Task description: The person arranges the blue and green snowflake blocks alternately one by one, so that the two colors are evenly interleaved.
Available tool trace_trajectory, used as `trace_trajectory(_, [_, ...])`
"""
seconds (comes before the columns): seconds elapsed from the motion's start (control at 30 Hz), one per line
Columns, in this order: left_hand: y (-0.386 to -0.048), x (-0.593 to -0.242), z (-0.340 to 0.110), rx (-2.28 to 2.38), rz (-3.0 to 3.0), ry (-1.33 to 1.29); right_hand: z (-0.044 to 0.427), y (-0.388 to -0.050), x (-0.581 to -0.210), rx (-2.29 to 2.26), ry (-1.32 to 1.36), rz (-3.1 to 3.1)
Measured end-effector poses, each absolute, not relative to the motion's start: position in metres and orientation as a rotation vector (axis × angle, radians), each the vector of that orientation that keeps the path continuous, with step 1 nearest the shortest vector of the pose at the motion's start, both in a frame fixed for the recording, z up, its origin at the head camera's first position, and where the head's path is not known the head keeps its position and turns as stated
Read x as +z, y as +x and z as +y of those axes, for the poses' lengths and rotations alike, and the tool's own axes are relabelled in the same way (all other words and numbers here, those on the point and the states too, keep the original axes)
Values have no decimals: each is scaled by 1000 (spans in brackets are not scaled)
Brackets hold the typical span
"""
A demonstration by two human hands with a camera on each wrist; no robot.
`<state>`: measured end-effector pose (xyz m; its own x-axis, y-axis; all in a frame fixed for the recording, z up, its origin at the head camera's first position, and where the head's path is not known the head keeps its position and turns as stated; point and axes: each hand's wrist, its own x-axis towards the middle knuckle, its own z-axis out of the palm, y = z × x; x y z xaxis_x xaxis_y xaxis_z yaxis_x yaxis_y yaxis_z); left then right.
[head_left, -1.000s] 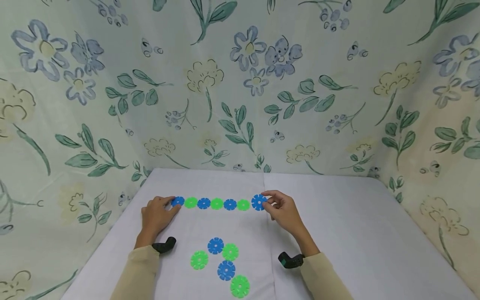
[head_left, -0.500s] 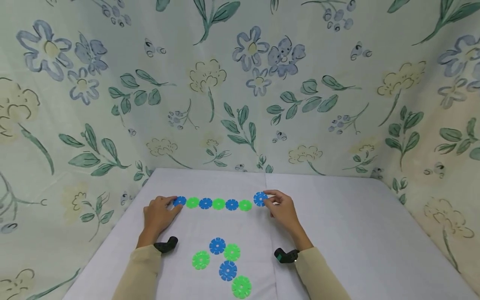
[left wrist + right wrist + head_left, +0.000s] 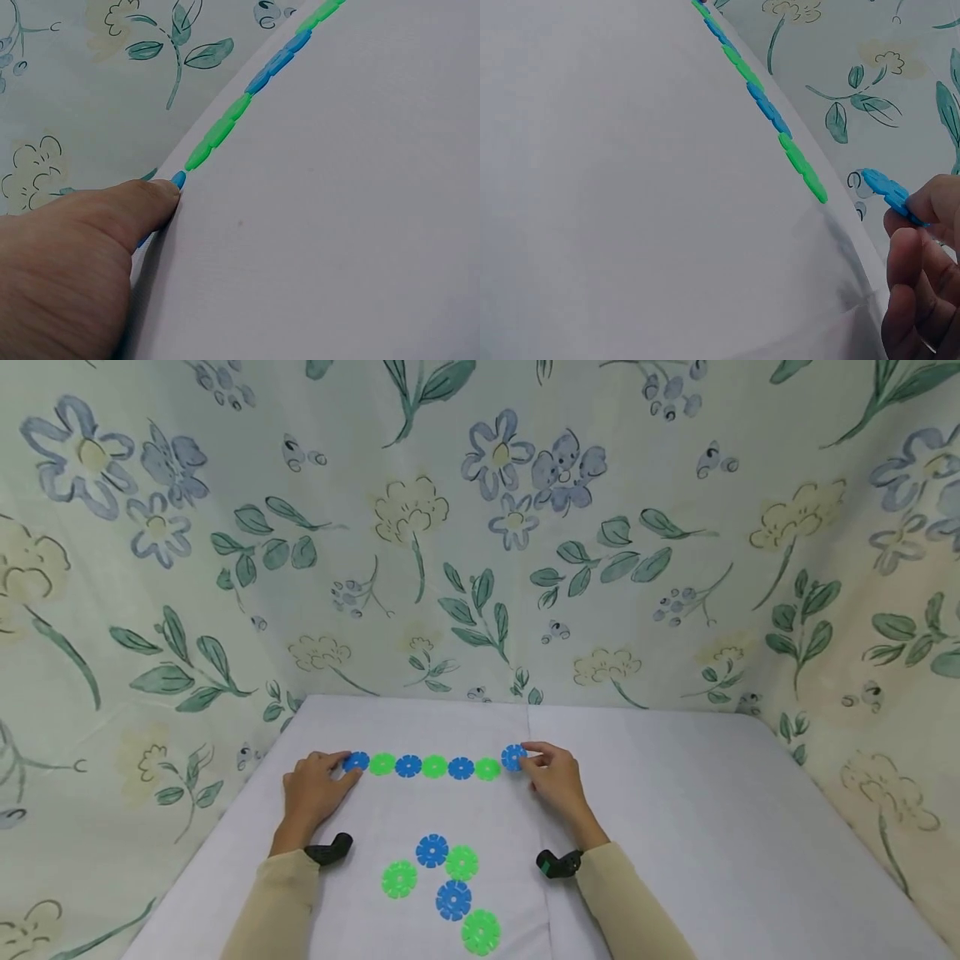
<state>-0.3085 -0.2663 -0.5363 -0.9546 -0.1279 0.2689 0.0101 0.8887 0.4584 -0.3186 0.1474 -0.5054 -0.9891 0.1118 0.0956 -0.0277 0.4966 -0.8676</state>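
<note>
A row of notched plastic interlocking discs, alternating blue and green, lies flat across the white cloth. At its left end, my left hand (image 3: 311,792) holds the outermost blue interlocking disc (image 3: 358,762) between thumb and forefinger. My right hand (image 3: 559,783) pinches another blue interlocking disc (image 3: 512,757) by its right edge. In the right wrist view that held disc (image 3: 886,187) is tilted and raised off the cloth, apart from the row's last green disc (image 3: 802,168). The left wrist view shows the left thumb (image 3: 154,202) covering most of its blue disc.
Nearer the body lie several loose discs, among them a blue one (image 3: 432,851) and a green one (image 3: 480,932). White cloth (image 3: 705,835) spreads to the right. A floral curtain (image 3: 480,568) stands behind and at both sides of the table.
The right hand's blue disc lifts slightly and shifts a little left, nearer the row's green end disc. The right forearm swings left. My left hand keeps its place on the end disc.
</note>
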Motion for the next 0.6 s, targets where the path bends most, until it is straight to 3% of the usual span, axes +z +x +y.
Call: trace_trajectory(0.6, [-307, -536, -264, -646, -2743, 81, 144, -321, -515, 1362, -121, -2657])
